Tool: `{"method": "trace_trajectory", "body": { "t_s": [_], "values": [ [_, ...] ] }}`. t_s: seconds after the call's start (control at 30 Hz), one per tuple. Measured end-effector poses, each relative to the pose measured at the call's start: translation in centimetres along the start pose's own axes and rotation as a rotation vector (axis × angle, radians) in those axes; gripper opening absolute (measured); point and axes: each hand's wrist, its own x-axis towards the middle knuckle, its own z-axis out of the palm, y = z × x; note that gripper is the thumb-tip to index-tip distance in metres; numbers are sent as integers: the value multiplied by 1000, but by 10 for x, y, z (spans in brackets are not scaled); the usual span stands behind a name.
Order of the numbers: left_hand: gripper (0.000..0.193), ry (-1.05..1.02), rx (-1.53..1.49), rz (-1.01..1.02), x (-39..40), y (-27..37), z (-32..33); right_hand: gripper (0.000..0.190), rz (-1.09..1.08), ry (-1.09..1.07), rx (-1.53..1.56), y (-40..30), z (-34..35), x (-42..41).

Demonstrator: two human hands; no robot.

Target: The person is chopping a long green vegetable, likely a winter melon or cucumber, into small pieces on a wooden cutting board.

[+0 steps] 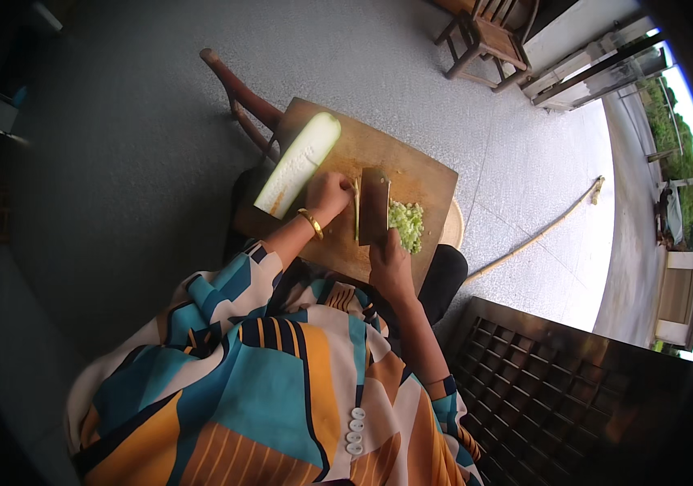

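Observation:
In my right hand (pixel 391 264) is a cleaver (pixel 374 209), its broad dark blade lying over the wooden board (pixel 410 167). Chopped pale-green vegetable pieces (pixel 407 226) form a pile just right of the blade. Left of it lie thin pale strips of vegetable (pixel 356 212), pinched near their far end by the fingertips of my left hand (pixel 329 195). A gold bangle (pixel 311 223) circles my left wrist. Beyond that hand, a long piece of pale-green gourd (pixel 301 164) rests slantwise along the board's left side, its white cut face up.
A wooden leg frame (pixel 243 100) juts out past the board's far left corner. The edge of a round woven basket (pixel 454 223) shows beside the right side. A bamboo stick (pixel 535 237) lies on the floor, a dark lattice panel (pixel 535 370) stands near right, and a wooden chair (pixel 492 42) is farther off.

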Motion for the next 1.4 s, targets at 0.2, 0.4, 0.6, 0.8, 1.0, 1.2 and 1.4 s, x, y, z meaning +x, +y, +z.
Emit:
{"method": "trace_trajectory", "body": {
  "t_s": [0.2, 0.4, 0.6, 0.8, 1.0, 1.2, 1.4],
  "values": [
    [15, -24, -203, -106, -10, -3, -5, 11, 135, -10, 410, 11, -9, -4],
    [26, -245, -796, -292, -31, 9, -11, 16, 145, -184, 860, 31, -27, -3],
    [24, -390, -1155, -478, -35, 20, -16, 17, 460, -230, 1241, 14, -31, -4],
    [15, -162, -637, -265, -30, 6, -19, 18, 400, -118, 1383, 34, -57, -8],
    [5, -50, 274, 753, -37, 15, 5, 18, 349, -16, 1304, 27, -87, -22],
    [4, -343, 700, 1329, -4, 27, 10, 17, 361, 23, 1239, 23, -85, -37],
    [2, -524, 840, 1598, 21, 39, 12, 17, 380, 53, 1199, 20, -87, -43]
  ]
}}
